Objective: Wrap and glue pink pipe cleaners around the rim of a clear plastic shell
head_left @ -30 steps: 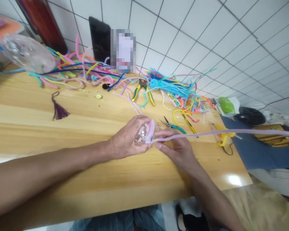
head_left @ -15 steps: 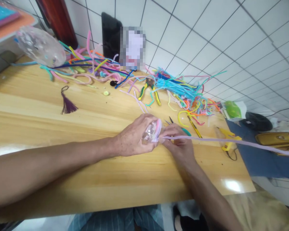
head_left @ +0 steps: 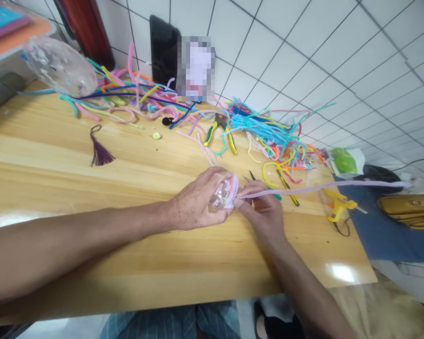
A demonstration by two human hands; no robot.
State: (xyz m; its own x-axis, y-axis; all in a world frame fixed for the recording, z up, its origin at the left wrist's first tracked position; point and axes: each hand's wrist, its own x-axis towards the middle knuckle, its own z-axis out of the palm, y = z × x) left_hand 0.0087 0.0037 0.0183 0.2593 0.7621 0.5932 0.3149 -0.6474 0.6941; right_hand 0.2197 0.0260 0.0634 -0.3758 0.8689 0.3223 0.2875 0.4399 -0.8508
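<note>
My left hand (head_left: 199, 200) is wrapped round a small clear plastic piece (head_left: 219, 197), which looks like part of a bottle. Pink and lilac pipe cleaner runs along the piece's right-hand rim. Close beside that rim, my right hand (head_left: 263, 207) pinches a long lilac pipe cleaner (head_left: 314, 189) between thumb and fingers. Its long free end stretches out to the right over the table, past my hand. Fingers partly hide where the pipe cleaner meets the rim.
Beyond my hands lie yellow-green pliers (head_left: 220, 132), a yellow craft knife (head_left: 287, 187) and heaps of coloured pipe cleaners (head_left: 261, 128). A purple tassel (head_left: 101, 149) rests at left, a clear plastic bottle (head_left: 60, 66) behind it. The yellow glue gun (head_left: 339, 205) sits near the right edge.
The lilac pipe cleaner's free end has swung upward in the view, away from me. My hands have kept nearly the same place and hold.
</note>
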